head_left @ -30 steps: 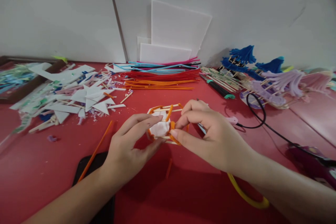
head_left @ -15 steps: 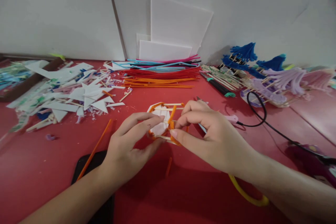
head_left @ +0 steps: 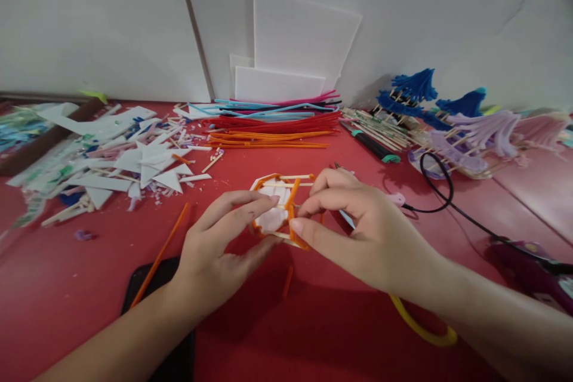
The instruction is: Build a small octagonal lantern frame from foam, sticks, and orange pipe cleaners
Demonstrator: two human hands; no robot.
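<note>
Mid-table, near edge — left hand (head_left: 219, 250) pinches stick frame (head_left: 280, 206) steady; right hand (head_left: 362, 233) grips orange pipe cleaner (head_left: 292, 210) tight — likely binding joint.

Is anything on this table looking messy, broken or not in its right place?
Yes. White offcuts and crumbs lie scattered loose at the table's far left, unlike the neat bundle of coloured stems. One orange stem lies apart beside the left hand, and a short orange piece sits below the small frame.
</note>
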